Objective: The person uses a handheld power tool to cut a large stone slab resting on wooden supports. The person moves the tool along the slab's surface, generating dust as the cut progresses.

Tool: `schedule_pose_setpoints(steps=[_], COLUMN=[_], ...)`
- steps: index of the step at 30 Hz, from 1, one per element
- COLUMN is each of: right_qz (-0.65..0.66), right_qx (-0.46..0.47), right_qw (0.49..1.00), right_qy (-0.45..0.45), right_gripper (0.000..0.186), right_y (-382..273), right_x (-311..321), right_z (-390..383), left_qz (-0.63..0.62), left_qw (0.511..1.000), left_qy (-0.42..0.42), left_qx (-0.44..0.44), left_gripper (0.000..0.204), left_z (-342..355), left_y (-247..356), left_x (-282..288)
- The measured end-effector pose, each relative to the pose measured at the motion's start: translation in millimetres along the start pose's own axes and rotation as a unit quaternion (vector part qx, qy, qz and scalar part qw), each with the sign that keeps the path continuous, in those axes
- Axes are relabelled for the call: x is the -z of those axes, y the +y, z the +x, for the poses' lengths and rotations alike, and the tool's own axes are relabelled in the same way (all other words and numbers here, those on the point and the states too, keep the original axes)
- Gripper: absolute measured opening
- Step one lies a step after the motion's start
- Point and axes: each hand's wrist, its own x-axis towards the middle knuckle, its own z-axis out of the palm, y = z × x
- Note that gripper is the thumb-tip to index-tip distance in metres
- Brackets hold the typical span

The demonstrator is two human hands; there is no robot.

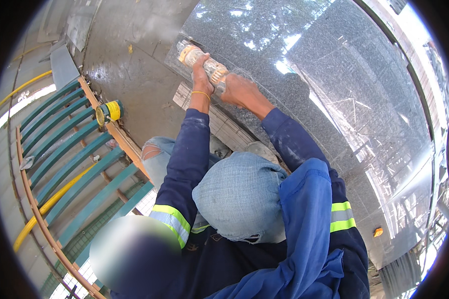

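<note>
A dust-covered power tool with orange parts, shaped like an angle grinder (216,71), lies across the left edge of a grey speckled stone slab (264,60). My left hand (201,82), with a thin yellow band at the wrist, wraps round the middle of its body. Behind it, my right hand (240,91) grips the rear end. The tool's head points up and left, at the slab's corner, and pale dust hangs beyond it. Its disc cannot be made out. Both forearms, in dark blue sleeves, reach forward past my denim-covered knee (239,194).
At left stands a curved rack of green slats (80,144) with a wooden rim; a yellow-and-green tin (110,112) sits on that rim. A yellow hose (50,202) runs beneath. Bright reflections streak the slab, and a small orange object (378,232) rests at its lower right.
</note>
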Motion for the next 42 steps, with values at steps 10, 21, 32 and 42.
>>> schedule_pose_setpoints(steps=[10, 21, 32, 42], right_qz=[-0.020, -0.007, -0.028, -0.008], right_qx=[-0.006, -0.013, 0.003, -0.012], right_qw=[0.999, 1.000, 0.999, 1.000], right_qy=[0.028, -0.017, 0.023, -0.002], right_gripper=[0.031, 0.032, 0.031, 0.032], right_y=[3, 0, 5, 1], right_x=[-2, -1, -2, -1], right_z=[-9, 6, -7, 4], left_qz=[-0.023, -0.002, -0.018, -0.011], left_qw=[1.000, 1.000, 1.000, 1.000], left_qy=[0.005, 0.002, 0.022, 0.002], left_qx=[-0.020, -0.005, -0.009, -0.001], left_gripper=[0.030, 0.031, 0.030, 0.030], left_z=[-7, 4, -14, 0], left_y=[-7, 0, -4, 0], left_x=[-1, 0, -6, -1])
